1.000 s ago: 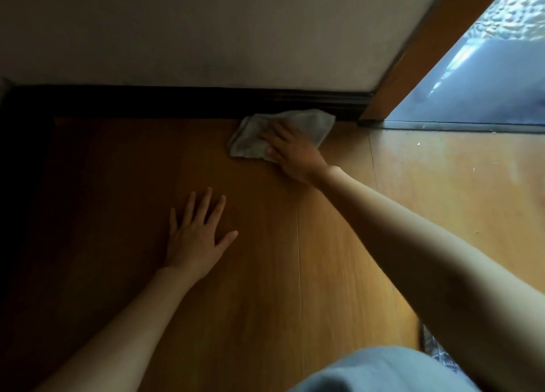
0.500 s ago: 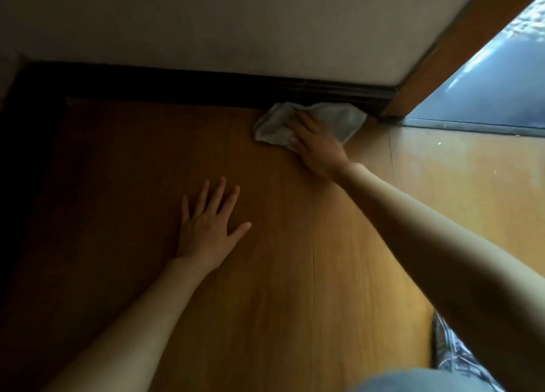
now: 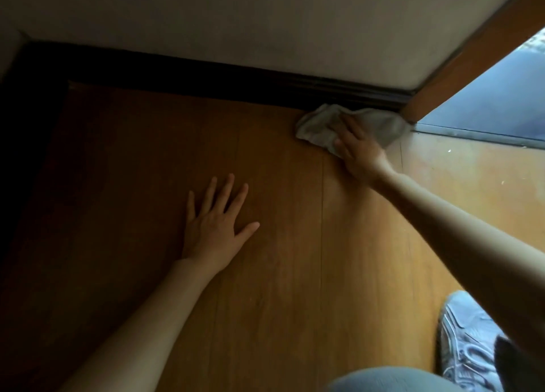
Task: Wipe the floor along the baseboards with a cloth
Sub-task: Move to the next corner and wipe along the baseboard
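A crumpled white cloth (image 3: pixel 317 124) lies on the wooden floor (image 3: pixel 283 273) right against the dark baseboard (image 3: pixel 206 75), close to the door frame corner. My right hand (image 3: pixel 358 149) presses flat on the cloth with straight fingers pointing toward the baseboard. My left hand (image 3: pixel 218 226) rests palm down on the floor with fingers spread, well to the left of the cloth and nearer to me.
A beige wall (image 3: pixel 236 22) rises above the baseboard. A wooden door frame (image 3: pixel 460 73) and a metal threshold (image 3: pixel 477 133) border the floor at right. A second dark baseboard (image 3: pixel 26 132) runs along the left. A grey sneaker (image 3: pixel 466 341) and my knee (image 3: pixel 392 380) sit at bottom right.
My right hand has slid the cloth rightward along the baseboard to the door frame corner. The left hand stays planted on the floor. The view has shifted, showing a shoe.
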